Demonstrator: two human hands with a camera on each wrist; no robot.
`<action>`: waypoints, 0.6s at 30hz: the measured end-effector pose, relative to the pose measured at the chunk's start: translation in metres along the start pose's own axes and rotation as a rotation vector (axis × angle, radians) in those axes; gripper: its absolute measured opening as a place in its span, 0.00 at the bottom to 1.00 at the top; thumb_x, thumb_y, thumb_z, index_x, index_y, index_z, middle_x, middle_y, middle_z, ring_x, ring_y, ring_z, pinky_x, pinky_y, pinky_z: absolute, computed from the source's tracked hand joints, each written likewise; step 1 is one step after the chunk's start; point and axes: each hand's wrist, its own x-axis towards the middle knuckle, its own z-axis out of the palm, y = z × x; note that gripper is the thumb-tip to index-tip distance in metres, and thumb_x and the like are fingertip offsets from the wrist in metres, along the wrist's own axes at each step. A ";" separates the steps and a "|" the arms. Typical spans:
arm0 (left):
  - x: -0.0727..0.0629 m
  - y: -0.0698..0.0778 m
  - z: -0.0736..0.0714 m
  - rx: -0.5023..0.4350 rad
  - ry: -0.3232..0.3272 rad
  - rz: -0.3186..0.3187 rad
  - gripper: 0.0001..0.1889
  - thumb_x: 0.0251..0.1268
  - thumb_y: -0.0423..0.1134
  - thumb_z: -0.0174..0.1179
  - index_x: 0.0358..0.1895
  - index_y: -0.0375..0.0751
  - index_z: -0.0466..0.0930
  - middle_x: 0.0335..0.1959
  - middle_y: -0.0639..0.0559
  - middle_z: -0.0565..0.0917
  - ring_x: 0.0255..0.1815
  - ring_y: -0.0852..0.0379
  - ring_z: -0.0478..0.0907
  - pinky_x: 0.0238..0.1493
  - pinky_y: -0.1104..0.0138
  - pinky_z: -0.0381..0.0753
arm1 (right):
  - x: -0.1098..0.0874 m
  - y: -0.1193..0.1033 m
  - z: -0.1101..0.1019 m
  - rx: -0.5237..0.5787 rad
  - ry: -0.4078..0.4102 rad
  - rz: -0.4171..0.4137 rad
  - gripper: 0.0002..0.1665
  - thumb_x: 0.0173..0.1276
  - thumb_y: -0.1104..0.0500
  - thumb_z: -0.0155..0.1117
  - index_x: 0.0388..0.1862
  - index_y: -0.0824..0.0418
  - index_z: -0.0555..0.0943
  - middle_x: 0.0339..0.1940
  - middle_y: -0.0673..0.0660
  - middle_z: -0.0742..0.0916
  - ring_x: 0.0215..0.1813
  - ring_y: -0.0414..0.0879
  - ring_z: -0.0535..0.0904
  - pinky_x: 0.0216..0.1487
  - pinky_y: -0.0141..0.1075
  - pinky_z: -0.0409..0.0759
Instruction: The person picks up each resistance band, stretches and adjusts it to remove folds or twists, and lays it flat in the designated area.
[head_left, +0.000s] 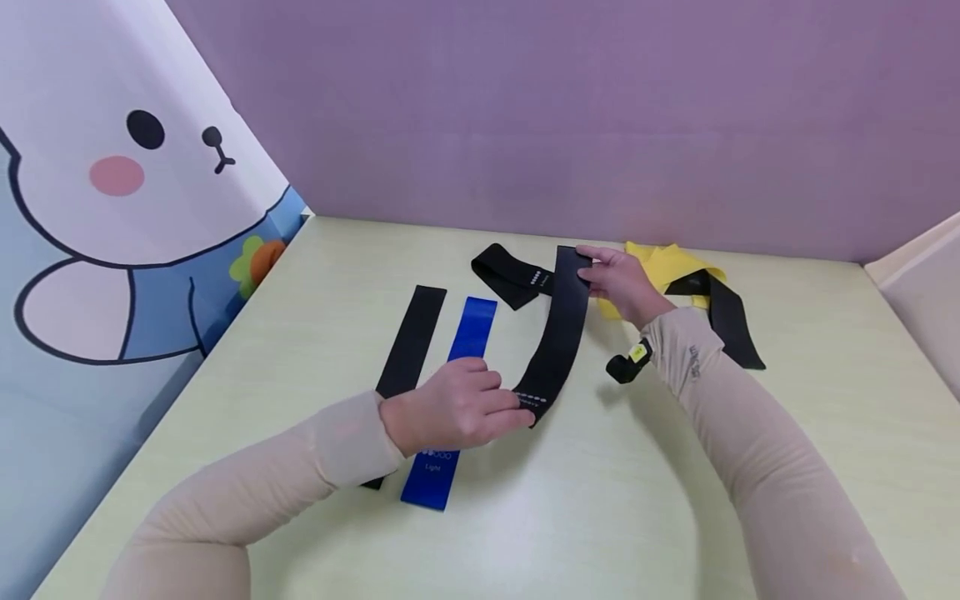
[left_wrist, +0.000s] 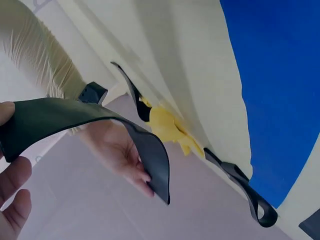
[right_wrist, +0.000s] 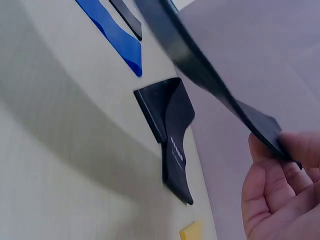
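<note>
A black resistance band with white printing near its lower end hangs between both hands above the table. My left hand pinches the near end between thumb and fingers. At the far end, my right hand pinches the other tip, which the right wrist view shows between thumb and fingers. The band bows slightly along its length. Beneath the left hand lies a flat blue band printed "Light", partly hidden by that hand. Left of it is another flat black band, its lower part covered by the left wrist.
A folded black band lies behind the held one. At the back right, a crumpled yellow band overlaps a twisted black band. The pale table meets a purple wall behind and a cartoon-printed panel on the left.
</note>
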 end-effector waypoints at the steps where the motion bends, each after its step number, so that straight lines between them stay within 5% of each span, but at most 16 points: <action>1: 0.000 0.001 0.000 -0.008 -0.004 0.006 0.03 0.60 0.34 0.64 0.31 0.46 0.85 0.22 0.60 0.82 0.17 0.64 0.69 0.21 0.74 0.65 | -0.001 0.000 0.001 -0.001 -0.001 -0.001 0.32 0.70 0.70 0.54 0.73 0.61 0.62 0.24 0.45 0.80 0.28 0.37 0.77 0.35 0.28 0.78; 7: 0.000 0.007 0.000 -0.039 -0.033 0.021 0.02 0.59 0.34 0.65 0.32 0.46 0.84 0.22 0.61 0.80 0.16 0.63 0.68 0.21 0.74 0.63 | -0.005 -0.002 0.004 -0.016 0.021 -0.017 0.40 0.69 0.71 0.55 0.76 0.54 0.56 0.18 0.45 0.76 0.24 0.37 0.76 0.35 0.28 0.78; 18: -0.002 0.017 -0.007 -0.092 -0.112 0.024 0.03 0.55 0.36 0.68 0.31 0.50 0.85 0.27 0.63 0.83 0.20 0.65 0.74 0.21 0.76 0.64 | -0.013 0.001 0.014 -0.010 0.003 -0.081 0.36 0.68 0.73 0.55 0.74 0.62 0.59 0.22 0.47 0.77 0.25 0.37 0.77 0.34 0.29 0.79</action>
